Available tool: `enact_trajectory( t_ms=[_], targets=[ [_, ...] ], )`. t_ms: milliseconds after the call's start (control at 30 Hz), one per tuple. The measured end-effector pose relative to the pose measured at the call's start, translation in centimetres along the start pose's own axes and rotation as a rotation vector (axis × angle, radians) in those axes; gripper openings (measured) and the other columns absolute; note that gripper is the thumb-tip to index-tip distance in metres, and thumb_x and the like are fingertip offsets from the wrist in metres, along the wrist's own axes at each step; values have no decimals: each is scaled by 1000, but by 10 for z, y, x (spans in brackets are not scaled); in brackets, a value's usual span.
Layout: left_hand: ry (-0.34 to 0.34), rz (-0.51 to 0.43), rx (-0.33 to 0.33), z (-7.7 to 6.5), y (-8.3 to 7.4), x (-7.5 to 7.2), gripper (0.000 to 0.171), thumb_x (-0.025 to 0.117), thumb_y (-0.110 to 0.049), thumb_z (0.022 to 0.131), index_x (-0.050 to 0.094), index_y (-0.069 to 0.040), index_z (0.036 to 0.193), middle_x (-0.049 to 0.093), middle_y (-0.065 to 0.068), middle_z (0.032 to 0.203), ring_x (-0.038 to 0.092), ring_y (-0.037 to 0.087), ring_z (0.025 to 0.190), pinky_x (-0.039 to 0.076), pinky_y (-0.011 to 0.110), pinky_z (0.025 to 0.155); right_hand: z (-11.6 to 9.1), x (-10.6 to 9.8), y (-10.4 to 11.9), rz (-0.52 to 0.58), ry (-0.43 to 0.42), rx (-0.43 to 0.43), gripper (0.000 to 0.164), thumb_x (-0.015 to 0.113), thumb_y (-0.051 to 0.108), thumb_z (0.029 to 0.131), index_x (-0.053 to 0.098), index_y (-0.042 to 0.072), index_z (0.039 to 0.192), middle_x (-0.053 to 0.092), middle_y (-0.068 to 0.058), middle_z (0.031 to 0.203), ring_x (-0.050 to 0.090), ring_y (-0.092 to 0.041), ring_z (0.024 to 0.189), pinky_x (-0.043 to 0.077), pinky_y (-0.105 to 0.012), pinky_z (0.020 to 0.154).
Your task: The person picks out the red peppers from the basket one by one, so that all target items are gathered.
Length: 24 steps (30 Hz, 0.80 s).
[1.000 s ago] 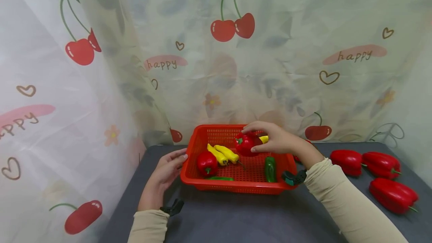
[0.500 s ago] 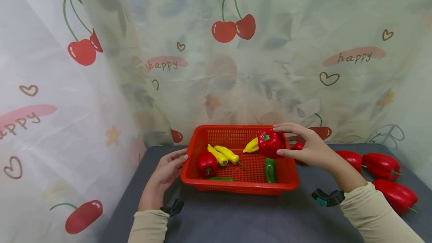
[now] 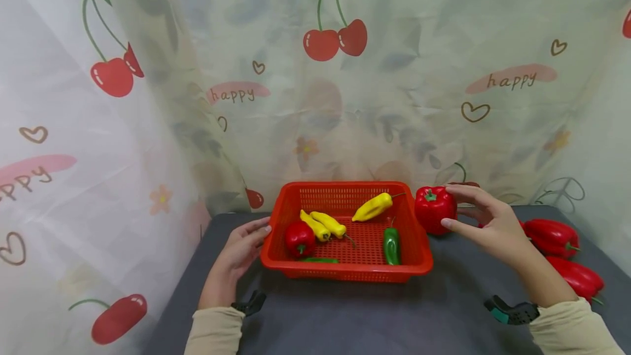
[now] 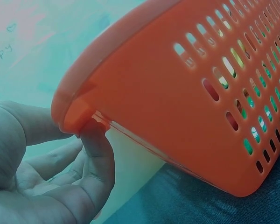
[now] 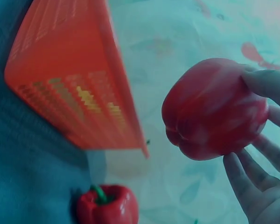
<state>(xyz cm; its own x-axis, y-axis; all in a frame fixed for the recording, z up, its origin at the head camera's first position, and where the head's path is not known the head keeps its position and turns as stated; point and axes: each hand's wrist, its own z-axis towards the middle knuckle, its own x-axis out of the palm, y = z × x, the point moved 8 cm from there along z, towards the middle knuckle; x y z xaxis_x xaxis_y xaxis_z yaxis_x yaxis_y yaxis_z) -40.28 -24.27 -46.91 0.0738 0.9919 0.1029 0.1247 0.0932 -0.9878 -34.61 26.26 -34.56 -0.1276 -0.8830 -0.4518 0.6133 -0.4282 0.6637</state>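
Note:
My right hand (image 3: 493, 226) holds a red bell pepper (image 3: 435, 211) between thumb and fingertips, just off the basket's right rim. In the right wrist view this bell pepper (image 5: 214, 109) hangs above the tabletop. My left hand (image 3: 239, 251) pinches the left rim of the orange-red plastic basket (image 3: 345, 271); its fingertips (image 4: 95, 135) show under that rim in the left wrist view. Inside the basket lie another red bell pepper (image 3: 299, 238), yellow peppers (image 3: 373, 207) and a green pepper (image 3: 391, 246). A second green one (image 3: 319, 260) is partly hidden by the front wall.
Several red bell peppers (image 3: 551, 237) lie on the dark grey table (image 3: 345, 316) at the right, partly behind my right arm. One more bell pepper (image 5: 109, 207) stands close by the basket in the right wrist view. A printed curtain (image 3: 345, 114) hangs behind the table.
My right hand has carried the red bell pepper rightward from over the basket to beyond its right rim. The yellow pepper at the back has come into full view. The left hand stays put.

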Motion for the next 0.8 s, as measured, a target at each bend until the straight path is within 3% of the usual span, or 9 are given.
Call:
enact_trajectory(
  t_ms=[100, 300, 500, 600, 733, 800],
  targets=[
    [2, -4, 0, 0, 1, 0, 51, 64, -16, 107, 52, -3, 155, 68, 11, 139, 73, 16, 111, 62, 32, 95, -9, -9, -9, -36, -22, 36, 68, 84, -9, 84, 60, 4, 146, 62, 7, 142, 62, 1, 122, 54, -8, 92],
    [0, -4, -2, 0, 1, 0, 50, 62, -15, 108, 51, -3, 155, 69, 9, 137, 73, 15, 109, 62, 31, 95, -27, -26, -30, -157, -40, 155, 64, 87, 8, 88, 63, 16, 146, 61, 18, 135, 63, 10, 108, 51, -3, 86],
    [-4, -17, -8, 1, 2, 0, 49, 62, -14, 108, 52, -3, 154, 70, 7, 135, 73, 15, 108, 63, 32, 94, -40, -53, -56, -220, -14, 301, 64, 85, 24, 93, 58, 18, 150, 54, 27, 131, 58, 18, 104, 54, -7, 76],
    [-7, -23, -8, 1, 2, 0, 49, 62, -14, 108, 52, -3, 154, 70, 7, 134, 73, 16, 108, 63, 32, 94, -43, -63, -65, -257, 37, 348, 65, 84, 30, 94, 56, 16, 151, 54, 19, 135, 57, 18, 100, 56, -11, 71],
    [-14, -23, -2, 0, 1, -1, 48, 62, -14, 108, 52, -3, 154, 70, 7, 134, 72, 16, 108, 63, 32, 94, -47, -69, -78, -311, 125, 407, 70, 82, 36, 95, 53, 10, 153, 52, -13, 148, 69, -21, 111, 58, -17, 69],
    [-16, -21, -1, 0, 1, -2, 49, 62, -14, 108, 53, -3, 154, 70, 7, 134, 73, 16, 108, 63, 32, 94, -50, -70, -84, -329, 172, 432, 73, 81, 38, 95, 51, 7, 153, 49, -26, 151, 66, -44, 115, 57, -19, 69]
  ],
)
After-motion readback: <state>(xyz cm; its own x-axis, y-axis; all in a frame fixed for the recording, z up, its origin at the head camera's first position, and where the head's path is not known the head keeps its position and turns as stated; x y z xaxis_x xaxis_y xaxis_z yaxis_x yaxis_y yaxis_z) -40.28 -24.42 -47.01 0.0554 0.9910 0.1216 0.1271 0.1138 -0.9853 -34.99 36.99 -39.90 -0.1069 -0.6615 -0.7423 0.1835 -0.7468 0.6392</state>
